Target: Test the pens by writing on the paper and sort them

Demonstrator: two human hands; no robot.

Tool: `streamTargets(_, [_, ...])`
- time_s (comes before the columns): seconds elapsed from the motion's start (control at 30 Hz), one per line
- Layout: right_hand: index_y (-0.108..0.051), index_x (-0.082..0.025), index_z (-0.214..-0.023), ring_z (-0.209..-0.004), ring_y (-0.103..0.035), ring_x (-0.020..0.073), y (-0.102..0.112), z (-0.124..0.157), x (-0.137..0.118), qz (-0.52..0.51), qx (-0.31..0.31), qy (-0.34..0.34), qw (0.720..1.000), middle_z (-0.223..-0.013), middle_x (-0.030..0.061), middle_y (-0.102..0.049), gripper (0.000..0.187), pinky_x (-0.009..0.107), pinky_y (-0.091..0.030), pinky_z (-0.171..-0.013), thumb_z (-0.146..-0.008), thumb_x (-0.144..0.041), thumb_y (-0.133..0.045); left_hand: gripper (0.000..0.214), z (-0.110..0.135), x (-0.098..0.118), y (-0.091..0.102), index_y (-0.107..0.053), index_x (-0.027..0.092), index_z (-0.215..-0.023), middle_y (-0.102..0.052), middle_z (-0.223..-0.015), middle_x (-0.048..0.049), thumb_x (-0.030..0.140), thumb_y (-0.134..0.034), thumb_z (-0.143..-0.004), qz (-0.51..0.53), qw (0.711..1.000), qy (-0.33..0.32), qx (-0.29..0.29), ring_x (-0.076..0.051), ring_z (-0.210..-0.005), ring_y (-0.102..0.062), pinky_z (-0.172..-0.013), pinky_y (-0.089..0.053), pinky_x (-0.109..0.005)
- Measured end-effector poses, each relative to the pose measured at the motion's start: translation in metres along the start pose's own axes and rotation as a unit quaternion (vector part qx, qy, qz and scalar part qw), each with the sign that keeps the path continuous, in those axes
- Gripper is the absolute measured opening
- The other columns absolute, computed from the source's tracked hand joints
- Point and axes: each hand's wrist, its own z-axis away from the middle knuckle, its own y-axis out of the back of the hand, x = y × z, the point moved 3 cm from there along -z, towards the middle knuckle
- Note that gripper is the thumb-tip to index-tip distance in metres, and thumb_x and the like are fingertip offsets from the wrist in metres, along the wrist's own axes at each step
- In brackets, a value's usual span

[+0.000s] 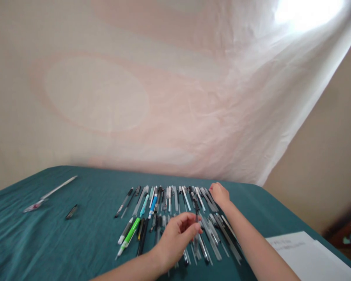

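Several pens [169, 203] lie side by side in two rows on a teal tablecloth [90, 234]. My left hand [177, 238] hovers over the near row with thumb and fingers pinched on a thin dark pen [196, 212] that stands nearly upright. My right hand [220, 194] reaches to the far row's right end, fingers curled down onto the pens there; whether it grips one is hidden. A green pen [130, 234] lies at the near row's left.
A white pen-like stick [51, 193] and a small dark cap [71, 211] lie apart at the table's left. White paper sheets [304, 255] rest at the near right corner. A pale draped sheet [163, 97] hangs behind the table.
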Motion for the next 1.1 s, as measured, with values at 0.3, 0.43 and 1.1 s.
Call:
streamTargets(0.3, [-0.064,-0.018,-0.092,-0.091,-0.059,0.0212,-0.004,0.001,0.001,0.046,-0.025,0.01,0.999,-0.102,0.0133,-0.058,0.027,0.029,-0.041,-0.072,-0.085,-0.033,-0.043,0.032,0.0,-0.003,0.0,-0.061,0.015,-0.092,-0.063,-0.074,-0.0043,0.041,-0.06,-0.071,0.009,1.0,-0.007,-0.006,-0.016,-0.072,-0.055,-0.062,-0.04,-0.024])
streamTargets(0.43, [-0.064,-0.018,-0.093,-0.091,-0.059,0.0207,-0.005,0.004,0.003,0.049,-0.029,0.016,0.998,-0.102,0.0129,-0.059,0.027,0.029,-0.041,-0.073,-0.086,-0.031,-0.041,0.034,0.001,-0.006,0.002,-0.061,0.016,-0.093,-0.063,-0.075,-0.004,0.045,-0.051,-0.077,0.008,1.0,-0.009,-0.014,-0.013,-0.064,-0.051,-0.058,-0.038,-0.023])
streamTargets(1.1, [-0.063,-0.014,-0.07,-0.081,-0.059,0.0233,0.027,0.022,0.012,-0.078,0.007,0.029,0.996,-0.083,0.0133,-0.064,0.014,0.032,-0.04,-0.07,-0.073,-0.014,-0.049,0.036,0.0,-0.007,0.006,-0.059,0.014,-0.092,-0.061,-0.074,-0.0046,0.046,-0.047,-0.079,-0.008,1.0,-0.019,-0.014,-0.011,-0.061,-0.047,-0.058,-0.038,-0.023])
